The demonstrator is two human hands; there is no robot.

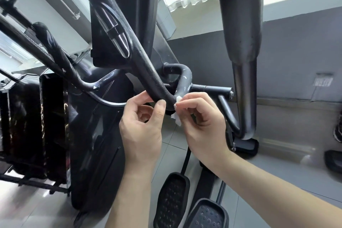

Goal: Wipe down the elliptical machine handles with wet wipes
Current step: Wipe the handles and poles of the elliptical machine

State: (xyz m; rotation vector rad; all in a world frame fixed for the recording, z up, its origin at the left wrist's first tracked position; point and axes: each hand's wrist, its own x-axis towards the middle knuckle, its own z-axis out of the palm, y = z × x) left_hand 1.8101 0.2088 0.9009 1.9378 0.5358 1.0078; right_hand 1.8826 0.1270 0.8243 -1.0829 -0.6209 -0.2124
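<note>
Right hand [201, 116] pinches wet wipe [176, 120] against handle [148, 72]; left hand [142, 124] curls round its lower bend.

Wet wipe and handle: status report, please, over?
Left hand grips the handle at its lower bend. Right hand pinches the wet wipe against that bend. Nothing blocking the handle.

- The bare left hand [142, 126], forearm rising from below, curls thumb and fingers round the black textured foam handle bar [148, 72].
- The bare right hand [201, 124], forearm entering from lower right, pinches a crumpled white wet wipe [175, 119] against that bar.
</note>
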